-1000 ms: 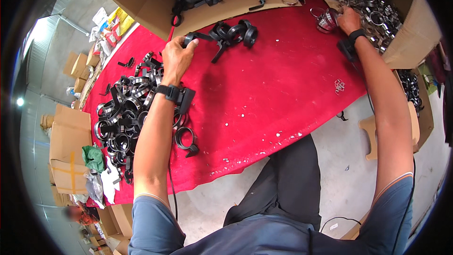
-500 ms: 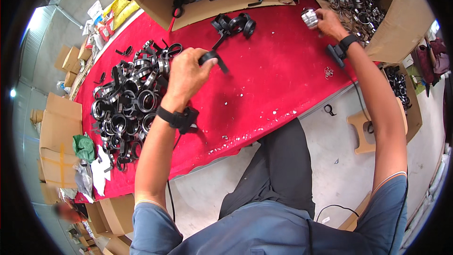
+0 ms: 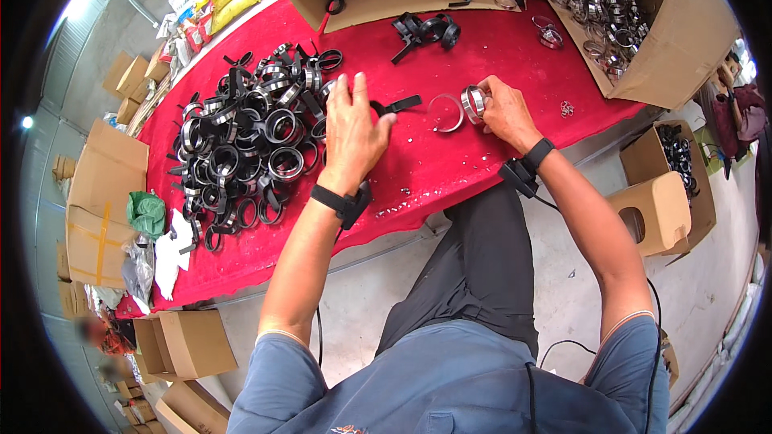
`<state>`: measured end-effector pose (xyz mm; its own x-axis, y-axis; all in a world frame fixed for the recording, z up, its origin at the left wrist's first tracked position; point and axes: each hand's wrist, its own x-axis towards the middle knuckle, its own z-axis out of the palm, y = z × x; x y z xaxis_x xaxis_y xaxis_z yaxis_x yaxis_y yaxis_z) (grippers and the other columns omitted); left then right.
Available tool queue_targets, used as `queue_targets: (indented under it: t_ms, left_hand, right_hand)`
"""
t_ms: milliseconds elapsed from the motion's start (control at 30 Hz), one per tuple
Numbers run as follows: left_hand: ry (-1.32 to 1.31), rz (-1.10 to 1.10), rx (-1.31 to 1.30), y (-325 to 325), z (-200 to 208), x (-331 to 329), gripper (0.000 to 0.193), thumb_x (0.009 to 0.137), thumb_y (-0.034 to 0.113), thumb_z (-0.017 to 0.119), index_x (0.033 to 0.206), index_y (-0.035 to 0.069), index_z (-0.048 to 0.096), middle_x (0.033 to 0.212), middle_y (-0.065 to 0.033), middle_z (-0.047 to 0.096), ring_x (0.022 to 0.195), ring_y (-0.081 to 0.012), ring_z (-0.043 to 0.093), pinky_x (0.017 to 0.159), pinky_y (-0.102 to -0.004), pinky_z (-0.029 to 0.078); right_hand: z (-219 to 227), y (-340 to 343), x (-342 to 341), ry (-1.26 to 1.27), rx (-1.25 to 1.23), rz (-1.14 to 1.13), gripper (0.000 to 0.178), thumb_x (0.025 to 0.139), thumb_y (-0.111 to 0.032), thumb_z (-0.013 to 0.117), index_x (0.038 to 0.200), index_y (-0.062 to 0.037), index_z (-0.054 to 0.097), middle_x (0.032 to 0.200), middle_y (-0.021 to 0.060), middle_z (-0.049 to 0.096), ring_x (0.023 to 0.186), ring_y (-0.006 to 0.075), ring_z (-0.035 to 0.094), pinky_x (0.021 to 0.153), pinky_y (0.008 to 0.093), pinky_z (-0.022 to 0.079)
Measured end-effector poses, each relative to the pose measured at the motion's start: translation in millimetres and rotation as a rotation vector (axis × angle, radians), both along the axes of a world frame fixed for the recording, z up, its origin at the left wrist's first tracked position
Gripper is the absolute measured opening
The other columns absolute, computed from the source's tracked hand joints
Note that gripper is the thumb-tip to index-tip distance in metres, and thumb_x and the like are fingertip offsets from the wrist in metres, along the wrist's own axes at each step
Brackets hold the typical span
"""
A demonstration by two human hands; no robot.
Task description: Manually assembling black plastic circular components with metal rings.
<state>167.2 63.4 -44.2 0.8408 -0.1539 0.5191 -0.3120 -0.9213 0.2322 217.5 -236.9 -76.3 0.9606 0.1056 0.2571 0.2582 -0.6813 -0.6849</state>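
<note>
Now, head view: the right hand (image 3: 508,118) pinches steel rings (image 3: 469,103) above the desk (image 3: 418,162); the left hand (image 3: 352,141) splays, black tabbed ring (image 3: 404,104) just right, contact unclear. Seemingly a bringing-together step; next calls for a steady pinch.

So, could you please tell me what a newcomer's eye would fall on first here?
Probably the bright red cloth in the middle of the view, and the big heap of black and silvery rings on its left. Next, perhaps, the silvery bands in the right hand, over the cloth's right half.
</note>
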Motion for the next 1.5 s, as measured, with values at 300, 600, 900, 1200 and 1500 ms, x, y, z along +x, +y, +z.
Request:
queue_targets:
  t_ms: [300,600,900,1200,1500]
  left_hand:
    - [-0.127,0.000,0.043,-1,7,-9,0.064,0.084,0.009,0.082,0.143,-0.001,0.061,0.152,-0.0312,0.053,0.142,-0.0489,0.051,0.122,-0.0525,0.043]
    - [-0.032,0.018,0.011,55,15,-3,0.033,0.086,0.012,0.080,0.115,-0.003,0.072,0.106,-0.0235,0.074,0.104,-0.0436,0.072,0.092,-0.0509,0.059]
    - [0.371,0.003,0.434,13,26,26,0.066,0.078,0.051,0.090,0.115,-0.001,0.075,0.117,-0.0196,0.076,0.116,-0.0375,0.071,0.103,-0.0471,0.057]
    - [0.705,0.023,0.643,10,26,52,0.057,0.078,0.045,0.090,0.119,0.007,0.078,0.118,-0.0178,0.080,0.115,-0.0359,0.076,0.098,-0.0469,0.061]
    - [0.695,0.025,0.567,5,44,48,0.065,0.073,0.042,0.092,0.124,0.006,0.074,0.122,-0.0196,0.078,0.114,-0.0386,0.075,0.097,-0.0482,0.060]
  right_hand:
    - [4,-14,17,-0.109,-0.348,-0.362,0.026,0.088,-0.011,0.066,0.111,0.0011,0.064,0.099,0.0321,0.075,0.097,0.0538,0.073,0.088,0.0618,0.059]
    - [8,-21,24,-0.534,-0.415,-0.365,0.048,0.087,-0.014,0.078,0.131,-0.0027,0.064,0.120,0.0252,0.071,0.114,0.0444,0.067,0.100,0.0531,0.055]
    - [-22,102,25,-0.154,-0.400,0.315,0.080,0.076,-0.035,0.093,0.143,-0.0036,0.064,0.144,0.0231,0.064,0.137,0.0436,0.056,0.116,0.0485,0.047]
    - [7,60,-21,0.027,-0.042,0.144,0.076,0.081,-0.024,0.082,0.149,-0.0037,0.054,0.116,0.0258,0.070,0.109,0.0441,0.068,0.100,0.0513,0.054]
    - [-14,-8,-71,0.067,-0.129,0.009,0.070,0.080,-0.027,0.086,0.136,0.0017,0.058,0.113,0.0282,0.070,0.112,0.0447,0.069,0.100,0.0522,0.054]
